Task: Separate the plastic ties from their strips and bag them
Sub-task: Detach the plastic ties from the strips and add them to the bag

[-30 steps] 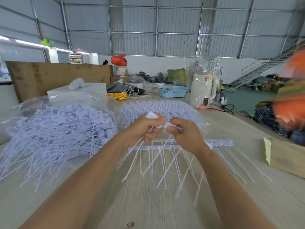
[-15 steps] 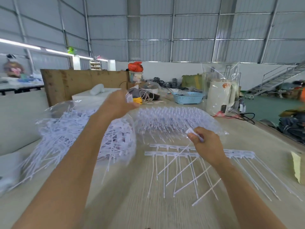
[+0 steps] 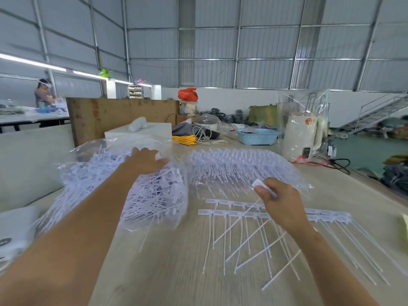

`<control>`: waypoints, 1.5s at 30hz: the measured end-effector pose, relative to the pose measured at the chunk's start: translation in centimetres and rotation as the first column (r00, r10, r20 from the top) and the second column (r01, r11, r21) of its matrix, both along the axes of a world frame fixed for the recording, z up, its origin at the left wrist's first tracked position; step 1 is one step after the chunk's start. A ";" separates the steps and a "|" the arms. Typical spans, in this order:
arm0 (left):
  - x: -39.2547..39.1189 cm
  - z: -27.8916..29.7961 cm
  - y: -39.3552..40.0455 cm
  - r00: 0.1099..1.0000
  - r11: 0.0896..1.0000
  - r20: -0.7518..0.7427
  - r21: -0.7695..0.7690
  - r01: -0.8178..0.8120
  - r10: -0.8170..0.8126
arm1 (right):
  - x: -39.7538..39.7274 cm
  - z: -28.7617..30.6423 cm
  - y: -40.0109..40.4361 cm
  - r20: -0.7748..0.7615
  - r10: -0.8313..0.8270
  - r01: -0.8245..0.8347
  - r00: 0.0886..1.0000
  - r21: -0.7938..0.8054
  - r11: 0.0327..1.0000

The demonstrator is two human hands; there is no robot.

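Head view: the left hand (image 3: 147, 160) rests, fingers relaxed, on a clear bag (image 3: 123, 184) heaped with loose ties, while the right hand (image 3: 279, 200) pinches the white heads of several ties (image 3: 249, 235) above strips (image 3: 236, 214) on the tabletop (image 3: 176, 272).

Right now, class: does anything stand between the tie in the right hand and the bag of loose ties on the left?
Nothing visible blocks it. The right hand pinches a tie; only bare table separates it from the bag, where the left hand rests.
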State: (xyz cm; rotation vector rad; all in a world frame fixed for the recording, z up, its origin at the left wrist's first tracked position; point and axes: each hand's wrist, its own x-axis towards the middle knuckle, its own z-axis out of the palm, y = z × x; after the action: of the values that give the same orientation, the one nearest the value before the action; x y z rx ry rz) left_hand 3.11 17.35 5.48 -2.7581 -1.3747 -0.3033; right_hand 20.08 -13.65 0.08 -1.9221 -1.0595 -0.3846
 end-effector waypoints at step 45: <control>8.5 -5.7 -19.7 0.397 0.344 0.918 -0.378 0.859 0.017 | -0.2 -1.0 0.0 -0.193 0.223 -0.232 0.956 -0.027 0.972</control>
State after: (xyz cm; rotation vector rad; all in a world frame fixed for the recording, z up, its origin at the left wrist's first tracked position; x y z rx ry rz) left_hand 11.58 -2.38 -0.17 -4.2343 -0.5098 -1.5738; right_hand 19.91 -13.65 -0.89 -1.8137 -1.1568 -0.0457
